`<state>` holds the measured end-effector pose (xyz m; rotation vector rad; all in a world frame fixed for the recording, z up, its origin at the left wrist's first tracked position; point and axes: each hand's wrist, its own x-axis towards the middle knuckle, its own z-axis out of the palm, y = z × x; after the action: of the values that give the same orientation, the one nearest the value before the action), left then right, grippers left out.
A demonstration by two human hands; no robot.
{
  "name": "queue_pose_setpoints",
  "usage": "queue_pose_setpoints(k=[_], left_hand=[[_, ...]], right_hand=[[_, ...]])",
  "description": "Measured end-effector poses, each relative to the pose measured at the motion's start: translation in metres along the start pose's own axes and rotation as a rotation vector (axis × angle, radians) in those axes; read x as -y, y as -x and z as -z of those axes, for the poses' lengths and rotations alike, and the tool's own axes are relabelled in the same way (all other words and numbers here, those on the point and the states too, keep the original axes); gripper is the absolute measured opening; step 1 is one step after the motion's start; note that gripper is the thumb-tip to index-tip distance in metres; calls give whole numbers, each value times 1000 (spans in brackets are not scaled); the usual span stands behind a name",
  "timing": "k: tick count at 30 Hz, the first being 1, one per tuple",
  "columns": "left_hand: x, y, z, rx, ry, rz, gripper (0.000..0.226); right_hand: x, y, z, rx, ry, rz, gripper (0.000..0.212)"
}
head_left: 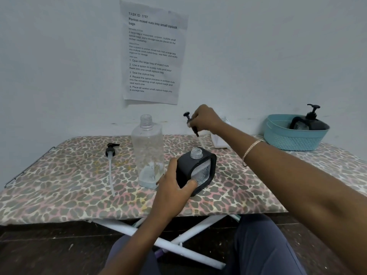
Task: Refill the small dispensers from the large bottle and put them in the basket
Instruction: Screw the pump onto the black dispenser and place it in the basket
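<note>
The small dispenser (pixel 195 171) is gripped on the desk (pixel 59 195) by the left hand (pixel 174 185), its open neck (pixel 196 153) lying just below the downward-pointing tube of the pump (pixel 191 124) pinched by the right hand (pixel 206 120).

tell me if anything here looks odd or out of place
The wall sheet describes portioning mixed nuts into ziplock bags, which does not match the refilling task. A loose pump lies flat on the table, left of the uncapped large bottle. The left hand tilts the open small dispenser.
</note>
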<state>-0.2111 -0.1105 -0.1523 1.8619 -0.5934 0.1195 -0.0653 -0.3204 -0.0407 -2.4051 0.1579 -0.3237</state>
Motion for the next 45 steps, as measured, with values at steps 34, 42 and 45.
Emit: queue_pose_setpoints(k=[34, 42, 45], left_hand=[[-7, 2, 1, 1, -6, -5, 46], [-7, 2, 1, 3, 3, -2, 46], [-8, 2, 0, 8, 6, -4, 43]], right_hand=[[-2, 157, 26, -38, -582, 279, 37], [-6, 163, 18, -88, -583, 265, 38], [-5, 166, 15, -74, -602, 250, 38]])
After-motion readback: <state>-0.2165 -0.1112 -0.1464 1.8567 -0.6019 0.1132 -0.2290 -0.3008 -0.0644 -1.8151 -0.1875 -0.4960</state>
